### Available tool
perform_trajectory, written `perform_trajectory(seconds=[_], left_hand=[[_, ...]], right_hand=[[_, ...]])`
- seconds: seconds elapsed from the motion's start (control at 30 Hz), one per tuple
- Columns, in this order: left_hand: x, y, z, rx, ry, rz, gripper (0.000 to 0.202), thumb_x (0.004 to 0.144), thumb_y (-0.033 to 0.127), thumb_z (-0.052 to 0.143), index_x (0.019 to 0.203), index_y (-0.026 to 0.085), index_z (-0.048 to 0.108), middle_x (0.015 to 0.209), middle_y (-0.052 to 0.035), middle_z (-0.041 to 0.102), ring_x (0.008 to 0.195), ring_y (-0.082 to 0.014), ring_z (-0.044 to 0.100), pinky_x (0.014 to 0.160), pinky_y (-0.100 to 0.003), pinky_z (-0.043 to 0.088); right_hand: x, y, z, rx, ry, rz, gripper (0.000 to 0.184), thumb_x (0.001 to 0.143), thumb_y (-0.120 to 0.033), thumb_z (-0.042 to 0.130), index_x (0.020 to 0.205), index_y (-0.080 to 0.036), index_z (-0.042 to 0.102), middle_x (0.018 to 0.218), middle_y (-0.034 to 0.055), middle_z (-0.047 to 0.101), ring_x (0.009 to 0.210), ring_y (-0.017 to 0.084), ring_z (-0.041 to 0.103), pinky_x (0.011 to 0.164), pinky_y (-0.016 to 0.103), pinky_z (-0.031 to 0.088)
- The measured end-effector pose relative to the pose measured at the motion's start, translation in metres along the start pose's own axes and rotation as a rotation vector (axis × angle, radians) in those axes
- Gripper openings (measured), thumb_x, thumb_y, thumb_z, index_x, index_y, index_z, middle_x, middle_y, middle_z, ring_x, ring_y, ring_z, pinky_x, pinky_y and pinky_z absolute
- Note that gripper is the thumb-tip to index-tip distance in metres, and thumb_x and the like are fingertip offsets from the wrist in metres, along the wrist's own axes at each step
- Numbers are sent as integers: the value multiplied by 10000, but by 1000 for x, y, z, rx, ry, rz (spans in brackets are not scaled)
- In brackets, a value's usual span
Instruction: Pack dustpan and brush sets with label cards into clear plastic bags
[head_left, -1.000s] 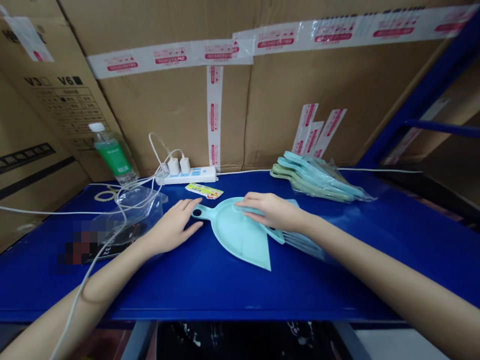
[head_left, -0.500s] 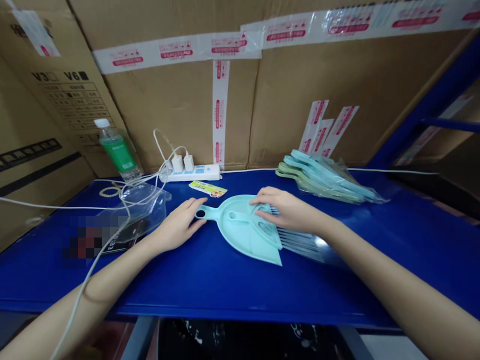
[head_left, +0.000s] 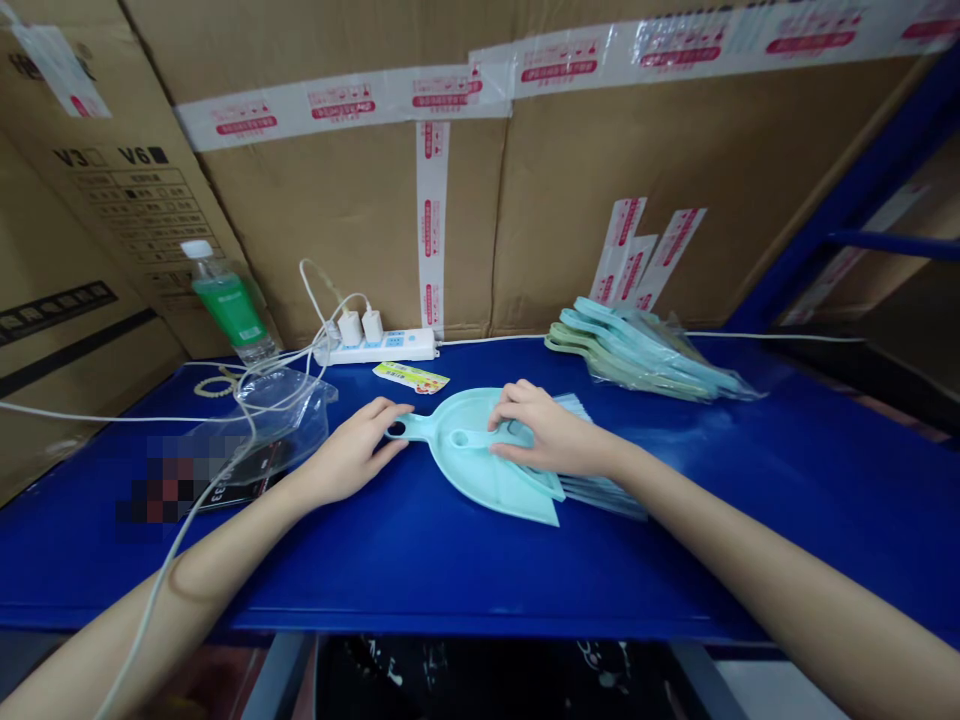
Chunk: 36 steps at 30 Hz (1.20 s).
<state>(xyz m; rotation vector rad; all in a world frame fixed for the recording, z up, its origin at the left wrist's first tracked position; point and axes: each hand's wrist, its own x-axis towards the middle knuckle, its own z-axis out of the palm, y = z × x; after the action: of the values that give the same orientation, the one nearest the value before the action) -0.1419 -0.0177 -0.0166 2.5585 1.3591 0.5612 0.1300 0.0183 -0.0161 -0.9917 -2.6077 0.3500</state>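
A light-blue dustpan (head_left: 480, 487) lies flat on the blue table, its handle to the left. My left hand (head_left: 351, 452) has thumb and fingers on either side of the handle's end, near the round hole. On top of the pan rests a matching small hand brush (head_left: 604, 494), its clear bristles spreading out past the pan's right edge. Curled over the brush's handle, my right hand (head_left: 547, 432) holds it between thumb and fingers and covers part of the brush.
Wrapped light-blue and green sets (head_left: 645, 352) lie at the back right. Behind the dustpan are a colourful label (head_left: 411, 377) and a white power strip (head_left: 382, 346) with cables. A bottle (head_left: 232, 305), plastic bag (head_left: 289, 405) and phone (head_left: 244, 478) are at left. Cardboard (head_left: 337, 220) stands behind.
My right hand has slid left along the brush, from its broad part to its handle, and its fingers have closed more. My left hand stays at the dustpan's handle.
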Motion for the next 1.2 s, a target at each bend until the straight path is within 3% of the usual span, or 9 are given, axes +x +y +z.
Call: perform_trajectory(seconds=[0.13,0.37,0.57,0.8,1.03,1.2], left_hand=[[-1,6,0,-8,-10,12,302,927,252,433,1223,224,482,1111,-65,558,1015,-204,590,917,-397,496],[-3,12,1,-10,-38,24,311,935,264,435,1240,233,485,1103,-56,565,1003,-197,590,913,-370,491],[-2,14,0,-19,-42,47,317,943,283,422,1251,242,486,1090,-54,573,990,-199,592,905,-369,490],[-2,15,0,-10,-51,35,323,939,277,438,1252,223,494,1118,-65,563,1022,-206,581,909,-380,487],[-3,14,2,-5,-53,35,341,928,259,458,1267,255,495,1112,-57,568,1038,-210,574,909,-391,487],[-4,18,6,-16,-56,38,364,912,264,492,1271,205,471,1139,-76,582,1051,-214,583,926,-398,485]], right_hand=[[1,-1,5,-43,93,-16,69,766,-234,627,806,-191,591,877,67,528,870,239,477,785,423,399],[5,3,7,28,230,-59,90,753,-229,631,801,-198,560,869,58,510,857,227,466,779,403,407],[5,-4,6,13,141,-38,83,783,-230,628,835,-177,590,900,72,536,887,228,471,820,428,406],[-4,-3,-6,-22,30,-35,203,802,-362,644,904,-186,634,957,96,574,955,264,476,854,473,391],[3,-13,12,-65,159,-32,85,827,-294,601,824,-209,607,866,71,603,886,254,509,801,430,383],[7,-20,15,-24,229,-22,93,819,-300,619,811,-208,607,851,54,618,865,236,515,795,404,366]])
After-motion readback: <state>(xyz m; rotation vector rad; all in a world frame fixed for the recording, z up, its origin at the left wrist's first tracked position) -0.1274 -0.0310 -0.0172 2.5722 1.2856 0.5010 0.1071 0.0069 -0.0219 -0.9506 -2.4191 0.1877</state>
